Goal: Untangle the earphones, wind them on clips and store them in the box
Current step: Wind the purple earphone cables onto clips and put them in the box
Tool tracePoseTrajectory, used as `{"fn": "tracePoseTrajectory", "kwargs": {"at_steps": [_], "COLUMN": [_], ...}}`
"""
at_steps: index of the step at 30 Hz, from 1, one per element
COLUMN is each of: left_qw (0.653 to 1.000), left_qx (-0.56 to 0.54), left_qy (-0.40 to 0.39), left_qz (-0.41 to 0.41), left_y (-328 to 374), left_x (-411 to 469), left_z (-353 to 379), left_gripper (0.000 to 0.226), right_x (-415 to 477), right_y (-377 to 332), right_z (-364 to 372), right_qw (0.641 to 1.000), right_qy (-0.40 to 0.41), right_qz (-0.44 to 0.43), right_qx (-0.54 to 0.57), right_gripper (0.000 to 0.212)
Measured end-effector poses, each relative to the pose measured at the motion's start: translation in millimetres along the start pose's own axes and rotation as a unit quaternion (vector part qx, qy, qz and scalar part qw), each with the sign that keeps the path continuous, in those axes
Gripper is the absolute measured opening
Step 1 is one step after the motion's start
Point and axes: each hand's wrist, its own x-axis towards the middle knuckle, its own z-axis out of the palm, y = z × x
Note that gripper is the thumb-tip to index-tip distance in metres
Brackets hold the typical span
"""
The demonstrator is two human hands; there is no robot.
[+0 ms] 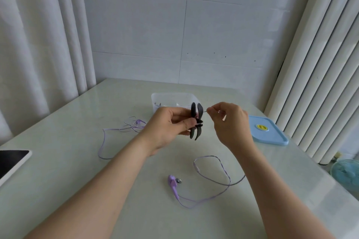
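My left hand (171,124) pinches a black winding clip (196,121) upright above the table. My right hand (229,120) is just right of the clip, its thumb and forefinger pinching a thin stretch of earphone cable that runs toward the clip. A purple earbud (172,180) lies on the table near me, its cable (217,170) looping to the right. A second purple earbud with tangled cable (134,124) lies at the left behind my left hand. The clear plastic box (169,97) stands behind my hands, partly hidden.
The box's blue lid (269,132) with a yellow centre lies flat at the right. A tablet (11,163) sits at the table's left edge. Curtains hang at the left and right, and a small fan (345,172) stands beyond the right table edge.
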Motion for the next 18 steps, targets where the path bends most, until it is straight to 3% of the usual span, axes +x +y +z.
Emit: {"fn": "tracePoseTrajectory", "kwargs": {"at_steps": [5,9,13,16,18], "left_qw": [0.989,0.980,0.970,0.969,0.979], "left_qx": [-0.096,-0.082,-0.132,-0.134,-0.035], "left_qy": [0.109,0.183,0.201,0.198,0.197], "left_qz": [0.008,-0.013,-0.041,-0.060,-0.039], "left_y": [2,-1,-2,-4,-8], "left_x": [3,7,10,8,9], "left_z": [-1,-8,-6,-6,-10], "left_gripper": [0.017,0.019,0.021,0.021,0.013], "right_x": [-7,-16,-25,-27,-26], "right_y": [-6,-24,-36,-42,-44], "right_z": [3,-3,-10,-13,-13], "right_qw": [0.992,0.972,0.946,0.941,0.953], "right_qy": [-0.116,-0.234,-0.311,-0.317,-0.263], "right_qz": [0.015,-0.037,-0.086,-0.098,-0.083], "right_qx": [-0.045,-0.009,0.028,0.062,0.122], "right_gripper": [0.027,0.028,0.027,0.026,0.025]}}
